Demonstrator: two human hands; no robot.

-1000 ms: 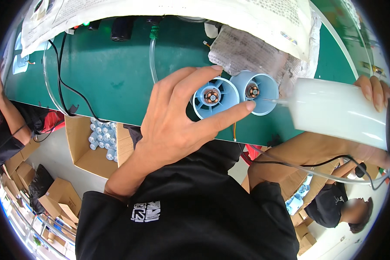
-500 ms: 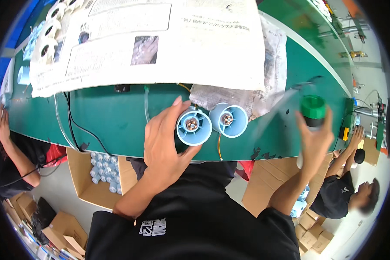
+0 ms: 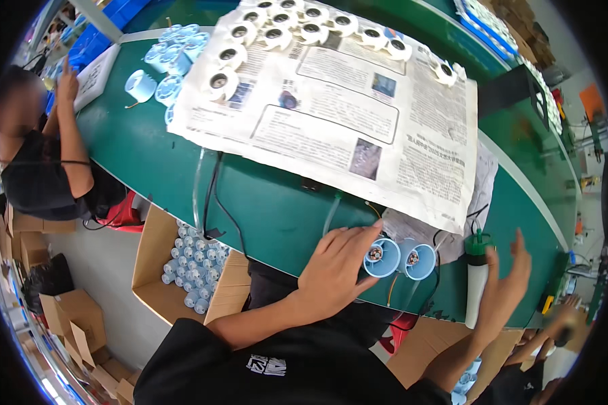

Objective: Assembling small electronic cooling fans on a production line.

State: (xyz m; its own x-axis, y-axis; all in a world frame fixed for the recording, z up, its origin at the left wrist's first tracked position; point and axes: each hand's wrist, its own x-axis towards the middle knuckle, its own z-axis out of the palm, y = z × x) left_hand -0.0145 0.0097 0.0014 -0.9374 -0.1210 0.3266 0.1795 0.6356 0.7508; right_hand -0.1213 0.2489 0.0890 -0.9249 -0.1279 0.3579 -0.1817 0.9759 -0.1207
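Left fingers (image 3: 353, 246) clasping hollow blue plastic cylinder (image 3: 381, 258), right fingers (image 3: 519, 262) spread, beside green-capped white tube (image 3: 475, 290)

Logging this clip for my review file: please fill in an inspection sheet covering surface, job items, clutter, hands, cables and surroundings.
Surface: green bench, dark marks near its front edge.
Job items: left blue housing and right blue housing side by side, open ends showing; white tube with green cap to their right.
Clutter: newspaper bearing white wheel-shaped parts; more blue housings farther left.
Hands: left hand curled around the left blue housing; right hand open beside the tube, contact unclear.
Cables: black cables and clear hose left of the hands.
Surroundings: carton of blue parts below the bench; another person at left.
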